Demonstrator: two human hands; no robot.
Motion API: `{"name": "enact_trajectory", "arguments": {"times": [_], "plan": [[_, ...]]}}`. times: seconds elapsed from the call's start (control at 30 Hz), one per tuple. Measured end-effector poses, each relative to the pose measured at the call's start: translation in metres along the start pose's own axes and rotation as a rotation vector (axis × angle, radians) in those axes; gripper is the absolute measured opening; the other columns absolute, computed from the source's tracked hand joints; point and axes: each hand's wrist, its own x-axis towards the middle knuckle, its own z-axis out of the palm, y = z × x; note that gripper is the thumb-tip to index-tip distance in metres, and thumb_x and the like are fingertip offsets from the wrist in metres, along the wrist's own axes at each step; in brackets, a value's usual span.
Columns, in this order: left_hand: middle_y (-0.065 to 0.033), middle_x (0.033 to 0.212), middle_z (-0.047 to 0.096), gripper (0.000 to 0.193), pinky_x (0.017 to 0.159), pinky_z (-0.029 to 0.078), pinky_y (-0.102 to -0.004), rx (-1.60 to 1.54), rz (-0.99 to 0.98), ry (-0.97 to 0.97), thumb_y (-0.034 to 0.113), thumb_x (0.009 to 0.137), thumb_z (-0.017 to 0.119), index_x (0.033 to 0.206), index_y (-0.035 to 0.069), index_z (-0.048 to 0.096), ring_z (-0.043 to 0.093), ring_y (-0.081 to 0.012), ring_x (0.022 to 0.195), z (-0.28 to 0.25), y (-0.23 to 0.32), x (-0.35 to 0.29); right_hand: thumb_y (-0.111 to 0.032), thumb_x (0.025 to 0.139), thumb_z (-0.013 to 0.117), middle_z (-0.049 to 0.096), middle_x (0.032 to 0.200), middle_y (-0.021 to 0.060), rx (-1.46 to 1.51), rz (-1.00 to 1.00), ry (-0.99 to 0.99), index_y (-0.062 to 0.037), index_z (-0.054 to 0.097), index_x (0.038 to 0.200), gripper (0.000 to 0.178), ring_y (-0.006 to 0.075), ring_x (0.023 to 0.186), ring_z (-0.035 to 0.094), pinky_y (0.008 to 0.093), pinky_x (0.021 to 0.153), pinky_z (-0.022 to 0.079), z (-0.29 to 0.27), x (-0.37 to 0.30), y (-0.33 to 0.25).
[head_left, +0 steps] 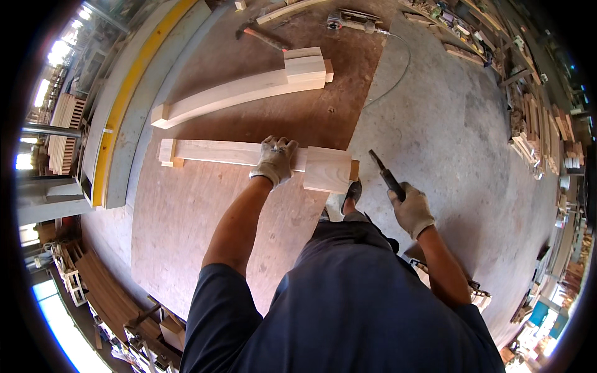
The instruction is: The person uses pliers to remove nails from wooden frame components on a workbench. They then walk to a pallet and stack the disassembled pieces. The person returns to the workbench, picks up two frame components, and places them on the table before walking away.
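Observation:
My left hand (277, 160), in a whitish work glove, is curled over a pale wooden beam (217, 151) that lies crosswise on a brown plywood sheet. A thick wooden block (327, 169) forms the beam's right end, and a smaller piece sits under its left end. Out to the right, my gloved right hand (413, 210) is closed around the black handle of a chisel-like tool (387, 174). Its narrow metal end points up and left, apart from the wood. Farther off, a similar curved wooden beam (236, 94) rests on the sheet.
A hammer (266, 38) and a power tool (351, 22) with a thin hose lie at the far end of the plywood sheet (186, 230). At left runs a grey and yellow metal frame (127, 99). Wood pieces (536, 133) are stacked along the right.

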Motion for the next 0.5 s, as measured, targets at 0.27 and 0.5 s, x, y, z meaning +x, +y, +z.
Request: {"name": "enact_trajectory", "arguments": {"times": [0.27, 0.5], "plan": [[-0.0128, 0.124, 0.062, 0.066, 0.113, 0.031, -0.0473, -0.011, 0.003, -0.031, 0.024, 0.068, 0.080, 0.131, 0.014, 0.059, 0.054, -0.0350, 0.123, -0.007, 0.004, 0.001, -0.028, 0.093, 0.066, 0.069, 0.105, 0.0219, -0.261, -0.180, 0.083, -0.0044, 0.064, 0.113, 0.031, 0.0428, 0.101, 0.067, 0.0513, 0.089, 0.053, 0.043, 0.009, 0.036], [-0.0143, 0.127, 0.061, 0.067, 0.115, 0.030, -0.0485, -0.021, -0.010, 0.015, 0.024, 0.068, 0.081, 0.131, 0.014, 0.059, 0.053, -0.0356, 0.126, 0.001, 0.001, -0.003, -0.040, 0.096, 0.061, 0.071, 0.099, 0.0259, -0.160, 0.018, -0.158, -0.0012, 0.067, 0.105, 0.040, 0.0442, 0.101, 0.067, 0.0501, 0.089, 0.052, 0.043, 0.012, 0.022]]}}
